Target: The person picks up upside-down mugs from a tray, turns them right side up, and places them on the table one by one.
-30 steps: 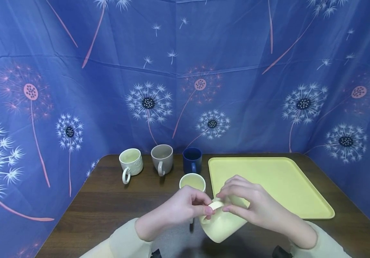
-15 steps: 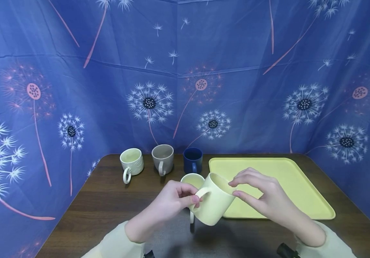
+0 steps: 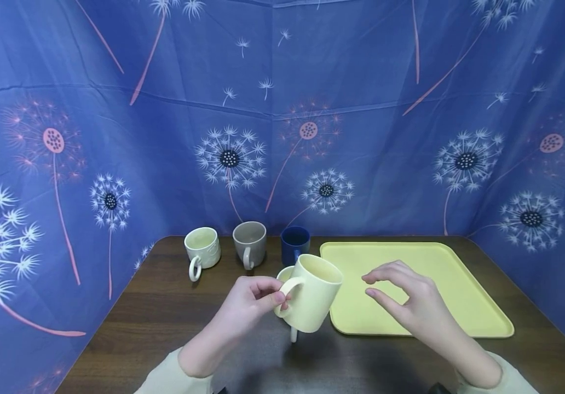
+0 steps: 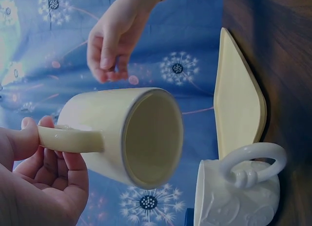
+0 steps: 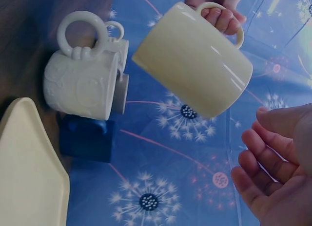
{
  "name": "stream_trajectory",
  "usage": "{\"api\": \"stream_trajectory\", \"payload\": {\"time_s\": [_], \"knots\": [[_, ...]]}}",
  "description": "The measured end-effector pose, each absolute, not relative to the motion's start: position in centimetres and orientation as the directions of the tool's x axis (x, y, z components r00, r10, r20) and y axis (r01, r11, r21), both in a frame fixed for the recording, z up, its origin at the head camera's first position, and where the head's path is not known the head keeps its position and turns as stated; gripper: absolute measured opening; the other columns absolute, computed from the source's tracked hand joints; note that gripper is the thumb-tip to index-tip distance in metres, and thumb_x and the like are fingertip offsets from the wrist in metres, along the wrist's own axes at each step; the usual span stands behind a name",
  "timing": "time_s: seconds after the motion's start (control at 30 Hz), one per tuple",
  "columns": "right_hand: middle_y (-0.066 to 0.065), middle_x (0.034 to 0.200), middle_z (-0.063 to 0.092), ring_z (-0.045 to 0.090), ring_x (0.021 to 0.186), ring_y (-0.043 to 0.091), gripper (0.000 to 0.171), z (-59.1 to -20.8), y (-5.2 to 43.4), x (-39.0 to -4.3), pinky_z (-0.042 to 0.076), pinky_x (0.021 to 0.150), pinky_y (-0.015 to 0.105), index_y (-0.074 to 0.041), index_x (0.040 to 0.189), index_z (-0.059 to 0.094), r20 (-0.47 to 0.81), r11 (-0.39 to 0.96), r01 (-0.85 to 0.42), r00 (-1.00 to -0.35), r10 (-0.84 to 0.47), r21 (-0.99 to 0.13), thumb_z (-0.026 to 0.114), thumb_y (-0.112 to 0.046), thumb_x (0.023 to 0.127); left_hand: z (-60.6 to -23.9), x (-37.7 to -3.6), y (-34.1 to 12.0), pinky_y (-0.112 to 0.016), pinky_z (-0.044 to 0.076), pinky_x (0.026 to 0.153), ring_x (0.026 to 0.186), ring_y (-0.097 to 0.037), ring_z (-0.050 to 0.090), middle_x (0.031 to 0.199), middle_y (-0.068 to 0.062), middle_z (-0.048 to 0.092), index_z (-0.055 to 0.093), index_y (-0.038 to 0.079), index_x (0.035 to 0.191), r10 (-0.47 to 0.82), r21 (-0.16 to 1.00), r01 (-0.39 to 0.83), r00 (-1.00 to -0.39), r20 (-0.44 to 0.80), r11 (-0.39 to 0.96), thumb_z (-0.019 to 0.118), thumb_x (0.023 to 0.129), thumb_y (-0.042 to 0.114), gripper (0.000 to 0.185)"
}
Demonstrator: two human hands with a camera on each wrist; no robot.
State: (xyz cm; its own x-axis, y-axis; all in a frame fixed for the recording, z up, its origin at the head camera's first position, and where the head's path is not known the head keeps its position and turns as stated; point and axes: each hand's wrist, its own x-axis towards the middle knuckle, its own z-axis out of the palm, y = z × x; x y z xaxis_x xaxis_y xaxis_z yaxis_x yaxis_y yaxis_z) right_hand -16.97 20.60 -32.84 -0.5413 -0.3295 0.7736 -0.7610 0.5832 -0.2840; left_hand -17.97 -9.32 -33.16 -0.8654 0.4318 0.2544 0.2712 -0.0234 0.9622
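Note:
A pale yellow mug [image 3: 314, 295] hangs tilted above the table, its mouth leaning to the right. The left hand [image 3: 253, 301] pinches its handle between thumb and fingers; the left wrist view shows that handle [image 4: 73, 140] close up. To the mug's right, the right hand [image 3: 405, 295] is held in the air, apart from it, with thumb and fingers spread and nothing between them. Behind the yellow mug, mostly covered in the head view, stands an embossed white mug [image 5: 80, 84] with a ring handle.
At the back left stand a white-green mug [image 3: 206, 249], a grey mug [image 3: 250, 246] and a dark blue mug [image 3: 292, 243]. A yellow tray [image 3: 460, 306] lies on the right of the wooden table [image 3: 139, 328]. A blue dandelion-print cloth [image 3: 386, 137] hangs behind.
The yellow mug has risen and turned from mouth away to more upright, moving slightly left. The right hand has let go of it and drawn off to the right.

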Motion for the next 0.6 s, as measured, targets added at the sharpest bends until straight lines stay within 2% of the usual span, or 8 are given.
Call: {"api": "stream_trajectory", "payload": {"time_s": [0.13,0.27,0.4,0.6], "knots": [[-0.01,0.094,0.066,0.058,0.093,-0.002,0.038,-33.5,21.1,-16.8,0.04,0.085,0.007,-0.02,0.097,0.069,0.729,0.637,-0.696,-0.618,-0.295,-0.332,0.081,-0.001,0.066,-33.5,-17.9,-9.9,-0.023,0.051,0.074,0.074,-0.006,0.06,0.079,-0.011,0.066,0.061,-0.018,0.096,0.4,0.96,0.276,-0.875,0.271,-0.047,0.06,0.087,-0.001,0.019],[-0.012,0.094,0.066,0.057,0.092,-0.002,0.037,-34.1,21.5,-16.7,0.04,0.084,0.006,-0.02,0.096,0.069,0.72,0.673,-0.663,-0.637,-0.277,-0.328,0.081,-0.003,0.067,-33.6,-17.8,-10.4,-0.023,0.05,0.074,0.073,-0.006,0.06,0.075,0.004,0.063,0.061,-0.018,0.096,0.355,0.957,0.287,-0.892,0.279,-0.031,0.059,0.088,0.0,0.02],[-0.013,0.092,0.066,0.058,0.089,-0.002,0.037,-34.8,21.8,-16.7,0.04,0.081,0.006,-0.021,0.096,0.069,0.73,0.703,-0.644,-0.63,-0.264,-0.301,0.082,-0.002,0.066,-33.8,-17.6,-10.9,-0.023,0.049,0.073,0.074,-0.006,0.059,0.073,0.007,0.063,0.061,-0.016,0.095,0.3,0.963,0.27,-0.917,0.262,-0.016,0.06,0.088,0.001,0.019],[-0.012,0.089,0.067,0.057,0.08,0.0,0.036,-35.9,22.3,-16.6,0.042,0.074,0.009,-0.02,0.095,0.069,0.707,0.726,-0.6,-0.67,-0.227,-0.336,0.082,-0.003,0.066,-33.8,-17.3,-11.8,-0.022,0.048,0.07,0.073,-0.007,0.058,0.072,0.006,0.062,0.06,-0.016,0.095,0.226,0.973,0.229,-0.948,0.222,0.002,0.061,0.086,0.001,0.019]]}}
